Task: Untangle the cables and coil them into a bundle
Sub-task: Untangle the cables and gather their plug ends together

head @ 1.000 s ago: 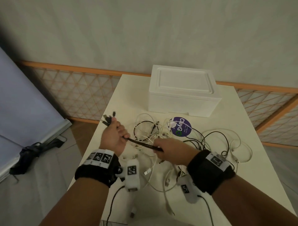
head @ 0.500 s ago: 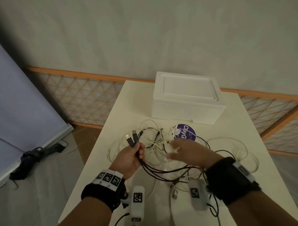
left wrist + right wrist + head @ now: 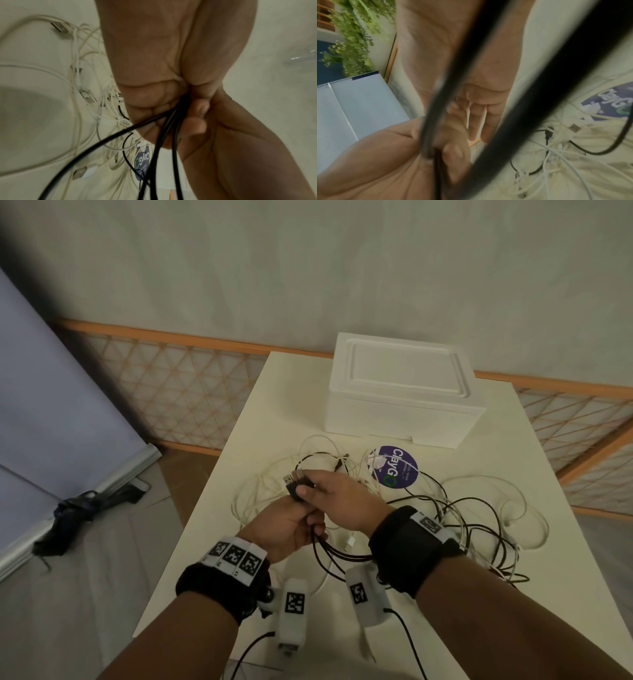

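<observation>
My left hand (image 3: 310,529) grips a bunch of black cables (image 3: 342,558) just above the white table (image 3: 274,412). Their plug ends (image 3: 294,479) stick up out of the fist. From the right, my right hand (image 3: 305,486) reaches across and pinches those plug ends between thumb and fingers. The black cables loop down under both wrists and trail off to the right. The left wrist view shows the left fingers (image 3: 193,124) curled round the black strands (image 3: 164,142). Blurred black strands (image 3: 447,94) cross the right wrist view. A tangle of white cables (image 3: 479,484) lies loose on the table.
A white foam box (image 3: 400,392) stands at the back of the table. In front of it lies a round purple sticker (image 3: 394,467) among the cables. The table's left edge runs close to my left arm, and beyond it dark straps (image 3: 85,508) lie on the floor.
My right hand was open and apart to the right. It has moved left onto the plug ends above my left fist. My left hand has kept its grip on the black cables.
</observation>
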Demonstrator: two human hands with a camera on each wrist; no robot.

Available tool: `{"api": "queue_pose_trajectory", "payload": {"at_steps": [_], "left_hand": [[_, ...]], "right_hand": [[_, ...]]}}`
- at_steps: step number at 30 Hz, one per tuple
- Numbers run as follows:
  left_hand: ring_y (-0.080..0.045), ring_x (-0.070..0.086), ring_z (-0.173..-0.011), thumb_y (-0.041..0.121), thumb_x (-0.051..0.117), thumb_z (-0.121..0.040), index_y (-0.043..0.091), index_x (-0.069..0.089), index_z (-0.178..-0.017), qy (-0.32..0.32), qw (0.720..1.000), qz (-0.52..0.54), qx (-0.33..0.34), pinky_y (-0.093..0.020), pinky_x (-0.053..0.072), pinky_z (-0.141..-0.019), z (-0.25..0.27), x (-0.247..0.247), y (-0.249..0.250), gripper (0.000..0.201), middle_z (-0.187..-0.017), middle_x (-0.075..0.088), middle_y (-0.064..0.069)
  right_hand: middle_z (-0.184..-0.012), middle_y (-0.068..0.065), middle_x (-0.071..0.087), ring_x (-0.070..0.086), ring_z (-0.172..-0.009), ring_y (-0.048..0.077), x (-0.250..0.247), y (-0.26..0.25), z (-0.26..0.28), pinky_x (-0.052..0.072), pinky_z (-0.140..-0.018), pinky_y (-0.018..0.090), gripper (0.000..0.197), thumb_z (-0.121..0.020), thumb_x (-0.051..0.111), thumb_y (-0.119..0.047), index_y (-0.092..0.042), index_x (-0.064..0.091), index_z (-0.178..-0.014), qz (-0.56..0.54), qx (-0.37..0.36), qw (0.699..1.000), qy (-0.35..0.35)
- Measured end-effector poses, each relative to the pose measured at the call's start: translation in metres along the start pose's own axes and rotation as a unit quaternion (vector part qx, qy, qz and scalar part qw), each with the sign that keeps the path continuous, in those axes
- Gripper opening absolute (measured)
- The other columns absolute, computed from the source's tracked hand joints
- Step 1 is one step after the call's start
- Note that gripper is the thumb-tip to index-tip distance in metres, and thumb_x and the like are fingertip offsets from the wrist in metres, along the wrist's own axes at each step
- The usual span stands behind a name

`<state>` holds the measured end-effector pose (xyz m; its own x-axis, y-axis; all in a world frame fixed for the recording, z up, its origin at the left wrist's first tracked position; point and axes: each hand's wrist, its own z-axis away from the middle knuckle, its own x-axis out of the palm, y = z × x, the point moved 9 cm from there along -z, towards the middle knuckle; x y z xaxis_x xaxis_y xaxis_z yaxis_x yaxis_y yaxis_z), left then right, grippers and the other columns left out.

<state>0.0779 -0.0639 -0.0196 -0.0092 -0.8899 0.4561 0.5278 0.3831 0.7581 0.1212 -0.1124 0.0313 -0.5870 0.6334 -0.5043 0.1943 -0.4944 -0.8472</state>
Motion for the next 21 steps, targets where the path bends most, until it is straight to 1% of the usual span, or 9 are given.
{"api": "queue_pose_trajectory", "payload": {"at_steps": [2, 5, 6, 8, 11, 15, 18, 19, 21], "left_hand": [[-0.015, 0.04, -0.055, 0.007, 0.038, -0.099, 0.008, 0.057, -0.083, 0.011, 1.0, 0.013, 0.019, -0.028, 0.047, -0.058, -0.001, 0.0, 0.001, 0.025, -0.054, 0.038, -0.001], [-0.017, 0.046, -0.059, 0.02, 0.039, -0.101, 0.01, 0.048, -0.07, 0.02, 0.997, 0.065, 0.043, -0.029, 0.047, -0.062, -0.003, -0.005, 0.006, 0.034, -0.059, 0.045, -0.004], [-0.016, 0.048, -0.057, 0.026, 0.038, -0.1, 0.012, 0.046, -0.067, 0.024, 0.994, 0.098, 0.045, -0.029, 0.047, -0.062, -0.005, -0.008, 0.009, 0.037, -0.058, 0.045, -0.003], [-0.014, 0.043, -0.049, 0.031, 0.035, -0.1, 0.015, 0.041, -0.065, 0.039, 0.987, 0.148, 0.053, -0.029, 0.045, -0.059, -0.008, -0.015, 0.014, 0.039, -0.052, 0.038, 0.001], [-0.01, 0.031, -0.04, 0.031, 0.036, -0.101, 0.018, 0.038, -0.065, 0.094, 0.973, 0.198, 0.075, -0.025, 0.038, -0.05, -0.008, -0.044, 0.024, 0.038, -0.047, 0.029, 0.006], [-0.009, 0.022, -0.032, 0.026, 0.037, -0.099, 0.019, 0.033, -0.062, 0.197, 0.953, 0.222, 0.053, -0.015, 0.027, -0.038, -0.002, -0.1, 0.015, 0.038, -0.042, 0.023, 0.007], [-0.009, 0.02, -0.03, 0.022, 0.037, -0.098, 0.019, 0.031, -0.062, 0.236, 0.952, 0.194, 0.011, -0.017, 0.024, -0.036, -0.002, -0.105, -0.014, 0.037, -0.04, 0.022, 0.006], [-0.009, 0.019, -0.03, 0.02, 0.039, -0.097, 0.019, 0.03, -0.061, 0.241, 0.953, 0.181, -0.001, -0.017, 0.024, -0.036, -0.003, -0.101, -0.024, 0.036, -0.04, 0.022, 0.006], [-0.009, 0.019, -0.03, 0.017, 0.043, -0.095, 0.02, 0.03, -0.061, 0.248, 0.957, 0.152, -0.019, -0.017, 0.023, -0.036, -0.004, -0.091, -0.04, 0.037, -0.039, 0.022, 0.006]], "right_hand": [[-0.079, -0.004, 0.065, 0.066, -0.068, 0.012, 0.008, 0.006, 0.003, 0.053, -0.069, 0.026, 0.049, -0.096, 0.053, -0.033, -0.027, 0.038, -0.142, -0.057, 0.019, 0.998, -0.03], [-0.113, 0.002, 0.065, 0.067, -0.088, 0.014, 0.025, 0.022, 0.015, 0.054, -0.083, 0.03, 0.099, -0.089, 0.061, -0.04, -0.032, -0.021, -0.145, -0.042, 0.071, 0.993, -0.089], [-0.122, 0.005, 0.062, 0.069, -0.085, 0.019, 0.034, 0.03, 0.024, 0.056, -0.081, 0.033, 0.104, -0.087, 0.065, -0.038, -0.03, -0.02, -0.146, -0.027, 0.1, 0.987, -0.123], [-0.11, 0.011, 0.067, 0.069, -0.072, 0.026, 0.046, 0.04, 0.043, 0.056, -0.065, 0.034, 0.076, -0.089, 0.065, -0.026, -0.019, 0.017, -0.147, 0.02, 0.147, 0.973, -0.178], [-0.094, 0.008, 0.064, 0.058, -0.075, 0.02, 0.029, 0.052, 0.059, 0.046, -0.066, 0.03, 0.028, -0.094, 0.055, -0.03, -0.013, 0.057, -0.116, 0.215, 0.11, 0.952, -0.188], [-0.076, 0.001, 0.061, 0.055, -0.067, 0.013, -0.026, 0.093, 0.087, 0.043, -0.067, 0.026, 0.055, -0.091, 0.041, -0.061, -0.01, 0.062, -0.083, 0.225, 0.172, 0.952, -0.115], [-0.069, 0.001, 0.063, 0.059, -0.067, 0.013, -0.058, 0.119, 0.103, 0.044, -0.079, 0.03, 0.081, -0.084, 0.013, -0.073, -0.011, 0.063, -0.068, 0.206, 0.216, 0.953, -0.039], [-0.07, 0.004, 0.064, 0.058, -0.065, 0.013, -0.06, 0.126, 0.104, 0.043, -0.08, 0.03, 0.084, -0.087, 0.01, -0.07, -0.009, 0.066, -0.072, 0.235, 0.225, 0.944, -0.05], [-0.077, 0.006, 0.062, 0.054, -0.068, 0.015, -0.056, 0.141, 0.108, 0.04, -0.079, 0.029, 0.06, -0.1, 0.021, -0.048, -0.009, 0.065, -0.109, 0.312, 0.246, 0.912, -0.104]]}}
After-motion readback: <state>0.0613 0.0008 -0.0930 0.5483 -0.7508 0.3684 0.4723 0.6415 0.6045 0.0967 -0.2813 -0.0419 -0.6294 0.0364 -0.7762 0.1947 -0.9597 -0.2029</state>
